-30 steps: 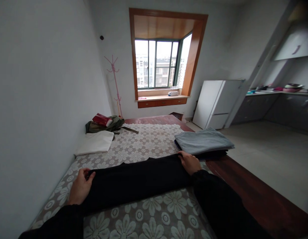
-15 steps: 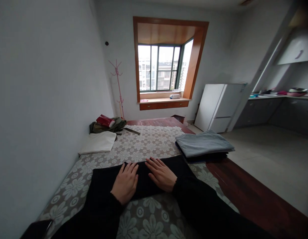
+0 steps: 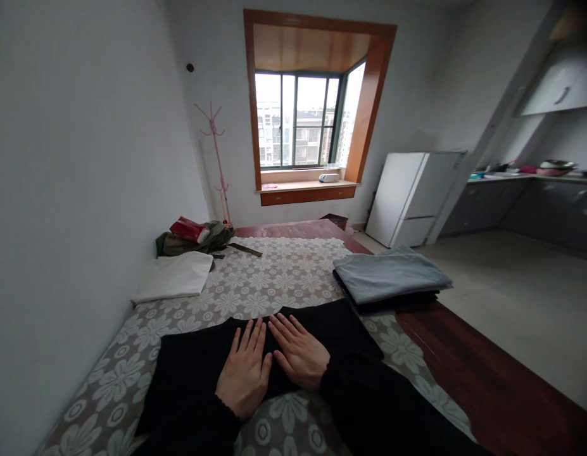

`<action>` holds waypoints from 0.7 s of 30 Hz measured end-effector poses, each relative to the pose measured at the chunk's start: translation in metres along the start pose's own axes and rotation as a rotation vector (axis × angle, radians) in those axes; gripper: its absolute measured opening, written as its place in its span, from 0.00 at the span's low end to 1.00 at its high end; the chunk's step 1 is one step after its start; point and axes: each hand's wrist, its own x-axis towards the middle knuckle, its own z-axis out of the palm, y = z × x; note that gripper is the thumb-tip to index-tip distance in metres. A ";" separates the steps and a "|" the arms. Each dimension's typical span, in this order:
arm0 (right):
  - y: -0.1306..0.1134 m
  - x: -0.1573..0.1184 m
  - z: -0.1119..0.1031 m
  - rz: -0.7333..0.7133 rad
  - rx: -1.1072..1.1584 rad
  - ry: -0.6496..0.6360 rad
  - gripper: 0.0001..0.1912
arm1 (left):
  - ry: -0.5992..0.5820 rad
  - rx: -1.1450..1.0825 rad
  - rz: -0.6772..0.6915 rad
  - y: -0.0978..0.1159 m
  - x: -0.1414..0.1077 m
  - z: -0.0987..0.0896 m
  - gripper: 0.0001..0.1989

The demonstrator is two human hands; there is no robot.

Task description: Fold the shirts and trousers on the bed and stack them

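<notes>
A black garment (image 3: 193,354), folded into a long flat strip, lies across the flower-patterned cloth (image 3: 255,278) in front of me. My left hand (image 3: 246,367) rests palm down near the garment's middle, its fingers stretched out. Beside it, my right hand (image 3: 297,351) also lies flat on the black fabric, fingers extended and pointing to the upper left. The two hands nearly meet at the thumbs. Neither one grips anything. What kind of garment it is cannot be made out, and black sleeves hide part of its lower edge.
Folded clothes, a grey-blue one (image 3: 388,272) on top of dark ones, lie to the right. At the left are a folded white cloth (image 3: 174,277) and a green bag (image 3: 217,237) with a red packet (image 3: 187,229) on it. A wall borders the left side.
Both hands have moved closer together over the middle of the black garment, still flat. The view has tilted down slightly, and the phone-like dark object at lower left is out of sight.
</notes>
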 end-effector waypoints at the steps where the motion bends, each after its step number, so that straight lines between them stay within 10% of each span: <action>1: 0.000 0.000 0.000 0.002 0.003 -0.004 0.35 | -0.010 0.000 -0.004 0.000 0.000 -0.001 0.32; 9: -0.001 0.002 0.000 -0.005 -0.032 -0.015 0.35 | -0.026 -0.015 -0.026 0.001 0.002 -0.007 0.30; 18: 0.087 -0.067 -0.018 0.249 -0.227 0.094 0.31 | -0.155 0.087 -0.331 -0.073 -0.071 -0.048 0.31; 21: 0.080 -0.070 -0.032 0.265 -0.217 0.146 0.29 | -0.149 0.093 -0.372 -0.077 -0.078 -0.058 0.31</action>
